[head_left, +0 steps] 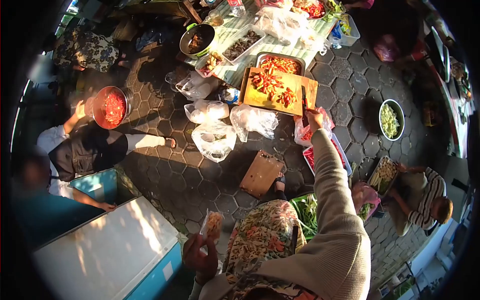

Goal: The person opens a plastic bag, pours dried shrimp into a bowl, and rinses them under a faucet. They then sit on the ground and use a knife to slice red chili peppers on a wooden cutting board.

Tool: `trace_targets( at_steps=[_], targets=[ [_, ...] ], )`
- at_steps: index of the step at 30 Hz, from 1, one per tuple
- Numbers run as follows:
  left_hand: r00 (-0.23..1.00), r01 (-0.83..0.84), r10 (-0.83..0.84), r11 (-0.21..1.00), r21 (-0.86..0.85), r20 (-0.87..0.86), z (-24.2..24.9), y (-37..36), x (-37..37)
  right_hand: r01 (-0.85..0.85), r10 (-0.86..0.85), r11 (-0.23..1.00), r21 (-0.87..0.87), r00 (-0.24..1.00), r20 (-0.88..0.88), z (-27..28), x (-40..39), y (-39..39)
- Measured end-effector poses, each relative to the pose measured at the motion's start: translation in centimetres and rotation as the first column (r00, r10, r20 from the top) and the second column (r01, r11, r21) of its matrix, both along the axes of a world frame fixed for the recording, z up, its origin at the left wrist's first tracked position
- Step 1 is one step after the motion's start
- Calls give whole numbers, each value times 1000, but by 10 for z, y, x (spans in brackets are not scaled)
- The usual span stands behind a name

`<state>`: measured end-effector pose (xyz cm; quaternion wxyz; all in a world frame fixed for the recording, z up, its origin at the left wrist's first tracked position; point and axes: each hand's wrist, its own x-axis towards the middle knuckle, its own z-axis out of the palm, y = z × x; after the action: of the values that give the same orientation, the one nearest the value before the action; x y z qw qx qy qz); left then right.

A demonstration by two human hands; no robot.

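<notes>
"Well, what could go wrong with that knife (304,94)?"

"The right hand (314,120) appears wrapped round its handle, at the board's (260,100) right edge, blade pointing away from the body. A careless sweep could push chopped chillies (267,82) off the near side, where the smaller heap lies close to the edge."

"And the board itself?"

"It sits at the counter's (231,75) end, just beside a tray (302,62); how firmly it is supported cannot be told. Weight on its near edge could tip it towards the plastic bags (214,141)."

"What of the left hand (200,257)?"

"It pinches a clear packet (214,226), well apart from the board. A slack pinch could drop it onto the paving (342,87)."

"Where is there room, then?"

"Mostly rightward: paving shows between the counter and the bowl (390,120). Nearer the body, a tub (345,156) crowds the right forearm, and a slab (261,172) lies low beside it."
</notes>
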<state>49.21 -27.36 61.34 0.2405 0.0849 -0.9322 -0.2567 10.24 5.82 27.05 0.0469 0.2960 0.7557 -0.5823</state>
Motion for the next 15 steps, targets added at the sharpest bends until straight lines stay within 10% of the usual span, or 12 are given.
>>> trace_targets(
  at_steps=[15],
  targets=[
    [969, -87, 82, 996, 13, 232, -6, 29, -38, -300, 259, 834, 463, 954, 153, -55, -63, -2]
  ],
)
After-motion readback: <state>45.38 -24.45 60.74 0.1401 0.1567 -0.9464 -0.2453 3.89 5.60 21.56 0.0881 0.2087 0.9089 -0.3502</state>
